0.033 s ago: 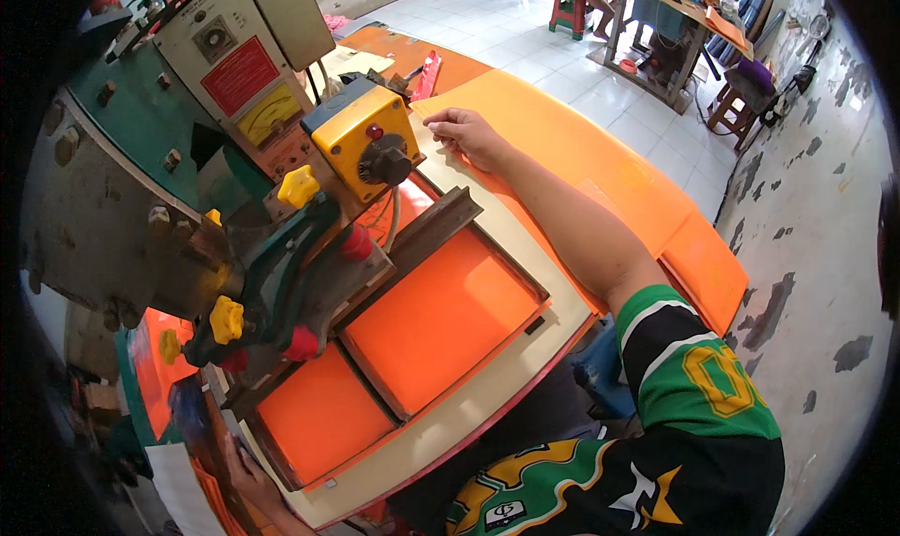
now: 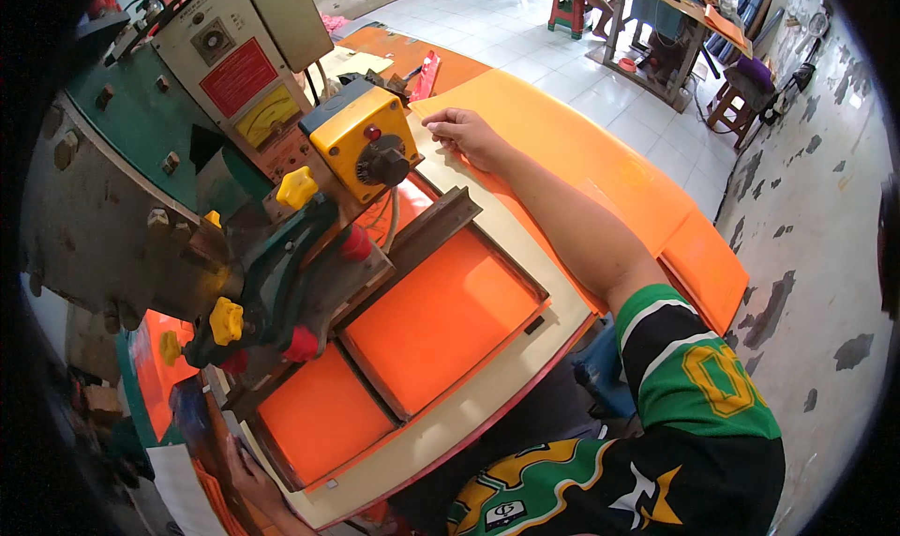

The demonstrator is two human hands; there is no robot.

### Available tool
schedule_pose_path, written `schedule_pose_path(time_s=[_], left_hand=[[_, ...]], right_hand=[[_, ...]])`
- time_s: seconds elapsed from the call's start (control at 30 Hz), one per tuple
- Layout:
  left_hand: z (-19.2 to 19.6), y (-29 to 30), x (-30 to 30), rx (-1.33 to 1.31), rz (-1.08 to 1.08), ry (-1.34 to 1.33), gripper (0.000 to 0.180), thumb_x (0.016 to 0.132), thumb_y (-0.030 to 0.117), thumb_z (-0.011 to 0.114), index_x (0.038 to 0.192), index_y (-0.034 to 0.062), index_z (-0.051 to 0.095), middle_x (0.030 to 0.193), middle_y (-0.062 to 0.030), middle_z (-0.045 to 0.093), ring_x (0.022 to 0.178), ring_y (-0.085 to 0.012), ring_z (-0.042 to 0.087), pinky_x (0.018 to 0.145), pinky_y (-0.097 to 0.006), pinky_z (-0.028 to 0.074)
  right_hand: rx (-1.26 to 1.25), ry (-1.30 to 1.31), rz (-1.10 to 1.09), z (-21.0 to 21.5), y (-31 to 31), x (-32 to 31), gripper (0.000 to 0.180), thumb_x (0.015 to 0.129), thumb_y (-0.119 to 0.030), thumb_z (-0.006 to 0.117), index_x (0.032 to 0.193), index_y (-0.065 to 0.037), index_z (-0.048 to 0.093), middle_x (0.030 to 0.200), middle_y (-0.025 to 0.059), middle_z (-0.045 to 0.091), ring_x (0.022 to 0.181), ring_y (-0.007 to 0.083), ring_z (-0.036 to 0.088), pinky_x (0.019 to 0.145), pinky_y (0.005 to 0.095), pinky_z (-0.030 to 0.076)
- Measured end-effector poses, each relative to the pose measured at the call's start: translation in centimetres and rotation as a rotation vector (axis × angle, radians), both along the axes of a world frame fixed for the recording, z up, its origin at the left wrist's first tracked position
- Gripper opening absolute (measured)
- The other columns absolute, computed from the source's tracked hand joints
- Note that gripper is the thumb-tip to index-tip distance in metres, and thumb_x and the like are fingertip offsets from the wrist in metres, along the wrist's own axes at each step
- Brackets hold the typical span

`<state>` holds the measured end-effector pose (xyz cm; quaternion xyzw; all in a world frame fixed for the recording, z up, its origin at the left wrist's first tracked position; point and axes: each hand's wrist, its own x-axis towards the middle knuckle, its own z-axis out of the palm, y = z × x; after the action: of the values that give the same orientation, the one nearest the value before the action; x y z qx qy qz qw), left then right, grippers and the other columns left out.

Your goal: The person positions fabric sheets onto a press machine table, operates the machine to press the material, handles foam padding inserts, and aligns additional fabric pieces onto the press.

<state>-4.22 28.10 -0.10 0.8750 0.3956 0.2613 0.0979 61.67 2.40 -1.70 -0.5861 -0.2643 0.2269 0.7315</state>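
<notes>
The cream board (image 2: 478, 409) lies beneath the green press (image 2: 131, 95), and on it dark metal frames (image 2: 367, 378) surround bright orange sheet (image 2: 441, 320). From where I'm standing, the right hand (image 2: 472, 137) is at the board's far right corner, beside the spread of orange sheets (image 2: 572, 175); its fingers are loosely curled, and I can't tell whether that grip pinches anything. The left hand (image 2: 251, 484) is at the board's near left edge — its grip is partly hidden, so I can't say if it is grasping or merely touching. What worries me is the heavy bar (image 2: 436, 219) along the frames' far side: fingers straying under it could be crushed if it pressed down. An uneven shove might also skew the board — a frame could slip and crease the sheet.
</notes>
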Motion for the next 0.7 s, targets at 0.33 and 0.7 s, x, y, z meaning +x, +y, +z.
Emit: schedule_pose_path(time_s=[0.33,0.7], left_hand=[[1.0,-1.3,1.0,-0.002,-0.038,-0.009,0.038,0.098,0.004,0.042,0.134,-0.0016,0.053,0.132,-0.0179,0.058,0.122,-0.0304,0.056,0.101,-0.039,0.044],[1.5,-1.8,1.5,-0.025,0.003,-0.002,0.037,0.099,0.003,0.041,0.134,-0.0016,0.053,0.131,-0.0184,0.059,0.121,-0.0301,0.057,0.099,-0.039,0.045]], right_hand=[[0.022,0.003,0.008,0.2,-0.1,-0.2,0.027,0.092,-0.018,0.064,0.112,0.0,0.062,0.089,0.0045,0.06,0.077,0.0119,0.055,0.07,0.0273,0.049],[0.027,0.028,0.019,0.6,-0.3,-0.7,0.026,0.093,-0.017,0.063,0.112,0.0,0.062,0.087,0.0035,0.059,0.077,0.0101,0.053,0.068,0.0251,0.044]])
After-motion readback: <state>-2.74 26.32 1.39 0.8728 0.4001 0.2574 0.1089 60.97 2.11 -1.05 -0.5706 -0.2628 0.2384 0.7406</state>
